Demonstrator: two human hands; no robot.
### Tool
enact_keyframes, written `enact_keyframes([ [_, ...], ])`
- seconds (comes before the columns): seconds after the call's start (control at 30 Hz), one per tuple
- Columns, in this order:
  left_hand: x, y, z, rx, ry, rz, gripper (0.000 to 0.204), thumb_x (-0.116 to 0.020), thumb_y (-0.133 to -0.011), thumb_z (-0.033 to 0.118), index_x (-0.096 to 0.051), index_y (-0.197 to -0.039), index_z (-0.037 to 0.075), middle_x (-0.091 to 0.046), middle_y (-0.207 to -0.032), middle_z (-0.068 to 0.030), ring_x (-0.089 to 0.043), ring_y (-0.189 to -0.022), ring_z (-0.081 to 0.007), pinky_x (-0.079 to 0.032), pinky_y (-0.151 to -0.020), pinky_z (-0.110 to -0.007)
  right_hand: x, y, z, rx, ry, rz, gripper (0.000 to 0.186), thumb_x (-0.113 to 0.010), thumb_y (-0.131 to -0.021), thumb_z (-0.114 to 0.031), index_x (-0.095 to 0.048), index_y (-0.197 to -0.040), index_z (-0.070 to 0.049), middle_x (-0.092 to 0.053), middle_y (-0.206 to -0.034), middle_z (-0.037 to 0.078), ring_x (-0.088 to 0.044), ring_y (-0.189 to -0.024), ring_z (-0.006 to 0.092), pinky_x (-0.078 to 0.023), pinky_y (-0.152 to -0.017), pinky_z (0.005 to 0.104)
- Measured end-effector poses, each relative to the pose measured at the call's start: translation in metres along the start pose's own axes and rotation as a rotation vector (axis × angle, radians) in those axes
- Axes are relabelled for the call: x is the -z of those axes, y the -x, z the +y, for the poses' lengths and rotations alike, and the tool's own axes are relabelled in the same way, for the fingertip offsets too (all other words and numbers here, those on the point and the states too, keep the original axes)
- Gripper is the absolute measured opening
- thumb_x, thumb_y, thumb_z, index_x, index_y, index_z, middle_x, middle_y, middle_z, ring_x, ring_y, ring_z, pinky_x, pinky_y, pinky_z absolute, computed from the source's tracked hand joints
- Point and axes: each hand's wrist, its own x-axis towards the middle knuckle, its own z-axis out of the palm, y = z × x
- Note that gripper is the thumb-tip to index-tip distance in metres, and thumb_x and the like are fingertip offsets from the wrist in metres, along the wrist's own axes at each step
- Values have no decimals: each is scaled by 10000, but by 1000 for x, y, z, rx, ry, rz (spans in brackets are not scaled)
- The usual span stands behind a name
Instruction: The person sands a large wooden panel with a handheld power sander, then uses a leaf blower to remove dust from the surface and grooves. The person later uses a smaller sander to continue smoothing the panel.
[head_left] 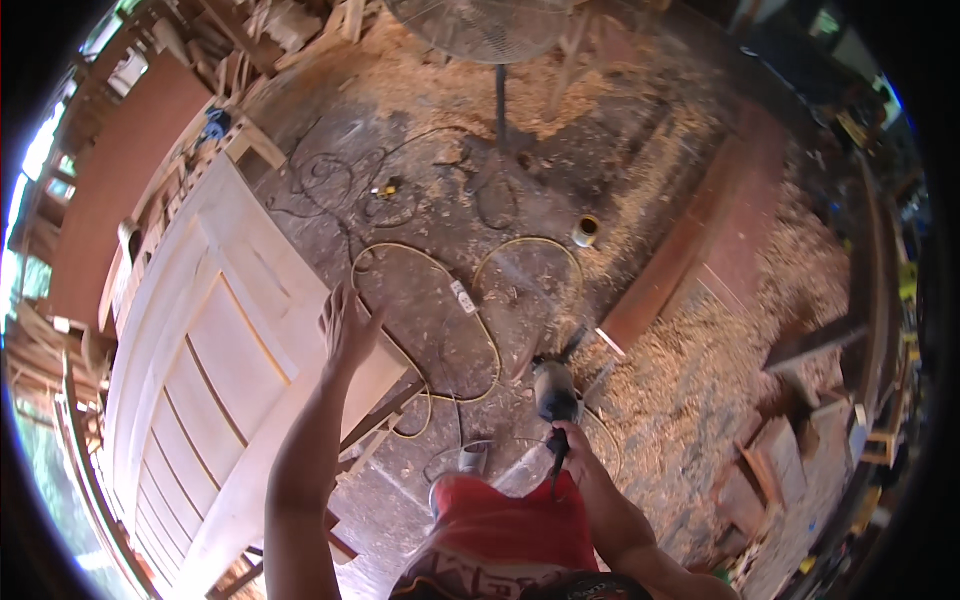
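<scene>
On the left a large pale wooden door panel (255, 250), with framed slats, lies raised above the floor on wooden supports. My left hand (350, 328) is over its right edge, fingers spread and holding nothing; whether the fingertips touch the wood I cannot tell. In my right hand (574, 446), low in front of my body, is a corded power tool (555, 388) with a grey body and a black rear handle. My fingers wrap round that handle, and the tool points away from me, off the panel. Its working end is dark and hard to make out.
A yellow cord (497, 352) loops over the floor beside a white power strip (463, 297). Beyond stand an open can (586, 231) and a pedestal fan (501, 100). Reddish boards (660, 285) lie at right among wood shavings, with offcuts (775, 460) nearer.
</scene>
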Motion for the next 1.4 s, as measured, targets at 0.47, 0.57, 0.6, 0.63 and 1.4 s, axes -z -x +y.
enact_keyframes([
  [0.47,-10,13,21,-48,-222,-29,407,-670,-864,132,-665,-1253,14,-557,-1480,-208,-374,-1472,-467,-282,-1222,-571,-5,-295,-175,-218,-231,-8,137,-701,-936,-189,-630,-921,-73,-630,-743,30,-629,-598,138,-555,-516,271],
  [0.57,-9,7,19,-88,-263,-108,426,-551,-972,229,-620,-1320,-7,-536,-1498,-220,-354,-1485,-467,-271,-1227,-575,-3,-347,-201,-289,-347,-121,126,-715,-935,-154,-638,-919,-55,-643,-778,42,-636,-636,141,-569,-571,266],
  [0.6,-8,4,25,-83,-242,-127,448,-509,-1008,271,-603,-1345,-10,-529,-1506,-220,-348,-1492,-460,-268,-1229,-575,-1,-362,-209,-326,-340,-188,116,-728,-925,-120,-639,-909,-47,-647,-786,58,-633,-636,156,-576,-606,268],
  [0.63,-6,2,26,-82,-302,-157,510,-454,-1042,350,-579,-1377,-13,-515,-1525,-210,-338,-1503,-445,-259,-1233,-573,5,-379,-213,-315,-360,-196,119,-736,-924,-123,-648,-936,-44,-656,-811,61,-625,-638,153,-571,-598,269],
  [1.4,8,42,-33,145,-150,-73,456,-510,-1044,333,-632,-1306,-19,-445,-1572,-231,-383,-1500,-404,-358,-1198,-482,177,-492,-193,60,1206,345,627,-671,-989,-422,-491,-1502,-110,-615,-1307,100,-619,-1025,238,-495,-775,439],
])
